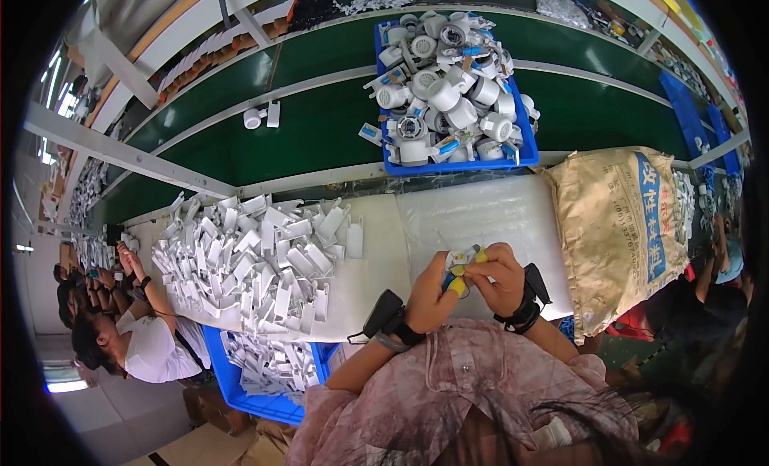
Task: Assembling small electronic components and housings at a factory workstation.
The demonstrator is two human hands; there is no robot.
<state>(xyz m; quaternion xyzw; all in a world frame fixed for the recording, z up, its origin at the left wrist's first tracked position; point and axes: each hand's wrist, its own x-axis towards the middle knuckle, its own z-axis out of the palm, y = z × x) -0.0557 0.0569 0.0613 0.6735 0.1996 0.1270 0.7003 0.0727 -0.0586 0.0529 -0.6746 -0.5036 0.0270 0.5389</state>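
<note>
White small part (458, 257) is pinched by left hand (431, 295) and right hand (502, 279), seemingly unfinished; many loose pieces (300, 262) wait.

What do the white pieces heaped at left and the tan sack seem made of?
White pieces: probably moulded plastic, smooth with slight sheen, given their similar shapes and even colour. Tan sack: paper or woven plastic, softly shiny, with many creases; can't tell which.

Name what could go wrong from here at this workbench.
The small white piece held up between both hands could slip. Round white units, heaped above the rim of the blue tray, might tumble out. Loose white covers, spread near the table's edge, may slide off.
</note>
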